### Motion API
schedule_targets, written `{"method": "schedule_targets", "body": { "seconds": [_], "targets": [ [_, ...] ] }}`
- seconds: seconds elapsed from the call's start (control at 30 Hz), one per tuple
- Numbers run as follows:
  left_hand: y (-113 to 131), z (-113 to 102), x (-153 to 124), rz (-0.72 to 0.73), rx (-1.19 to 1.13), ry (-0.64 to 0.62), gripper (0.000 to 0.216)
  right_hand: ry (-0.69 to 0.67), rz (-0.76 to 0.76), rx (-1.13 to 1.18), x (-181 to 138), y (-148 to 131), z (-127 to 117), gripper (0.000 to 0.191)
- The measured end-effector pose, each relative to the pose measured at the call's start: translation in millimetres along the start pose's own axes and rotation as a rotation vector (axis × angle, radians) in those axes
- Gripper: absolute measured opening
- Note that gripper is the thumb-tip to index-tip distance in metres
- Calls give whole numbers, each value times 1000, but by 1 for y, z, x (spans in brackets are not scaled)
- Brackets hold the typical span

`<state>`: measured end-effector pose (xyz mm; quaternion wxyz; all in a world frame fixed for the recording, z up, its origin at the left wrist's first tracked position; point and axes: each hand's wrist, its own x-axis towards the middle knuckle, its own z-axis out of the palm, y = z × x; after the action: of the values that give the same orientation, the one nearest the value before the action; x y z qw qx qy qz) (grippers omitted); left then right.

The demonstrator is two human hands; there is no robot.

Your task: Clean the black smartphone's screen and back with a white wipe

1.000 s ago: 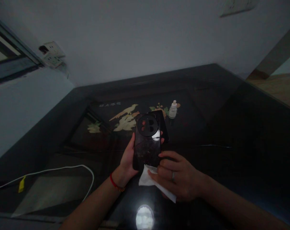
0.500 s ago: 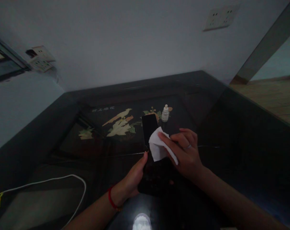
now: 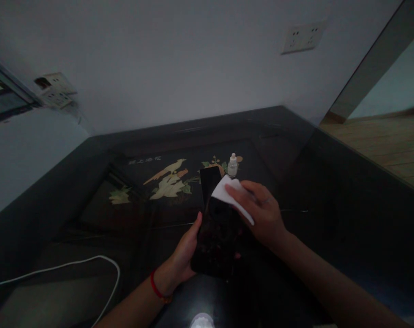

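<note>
My left hand (image 3: 184,255) is closed around a black, glossy smartphone (image 3: 214,250), its thumb along the left edge and a fingertip showing at the right. In my right hand (image 3: 261,212) a folded white tissue (image 3: 227,189) is pinched, pressed against or just above the phone's upper end. Another flat black slab (image 3: 209,177), like a second phone, lies on the table just beyond, partly covered by the tissue. A small white dropper bottle (image 3: 232,166) stands upright to its right.
The dark glossy table (image 3: 100,218) bears a bird-and-flower design. A white cable (image 3: 73,263) curves over its left front. Behind are a wall with sockets (image 3: 303,37) and, at left, more sockets (image 3: 58,89). A round light spot (image 3: 202,321) shows at the bottom edge.
The tissue has shifted slightly up and left over the phone, bending in my right hand. The phone in my left hand shows more of its face. The whole view has tilted slightly.
</note>
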<state>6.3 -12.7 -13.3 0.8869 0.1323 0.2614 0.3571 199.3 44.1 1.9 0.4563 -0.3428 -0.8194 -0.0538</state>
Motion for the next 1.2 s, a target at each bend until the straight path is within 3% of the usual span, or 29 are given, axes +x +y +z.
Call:
{"method": "schedule_targets", "body": {
  "seconds": [0.1, 0.27, 0.63, 0.83, 1.03, 1.2],
  "targets": [
    [1, 1, 0, -3, 5, 79, 62, -81, -148, -6, -3, -4, 3, 29],
    [4, -4, -1, 1, 19, 144, 64, -133, -90, 75, 1, -11, 0, 25],
    [7, 3, 1, 22, 38, 193, 65, -227, 257, 262, 4, -21, 2, 19],
    [10, -3, 0, 13, 69, 101, 67, -126, 456, 331, 7, -16, -2, 6],
    [8, -3, 0, 54, 44, 106, 65, -40, 851, 640, 9, -13, -5, 19],
    [8, -5, 0, 51, 47, 65, 64, 5, 944, 853, 12, -8, -3, 23]
  ]
}}
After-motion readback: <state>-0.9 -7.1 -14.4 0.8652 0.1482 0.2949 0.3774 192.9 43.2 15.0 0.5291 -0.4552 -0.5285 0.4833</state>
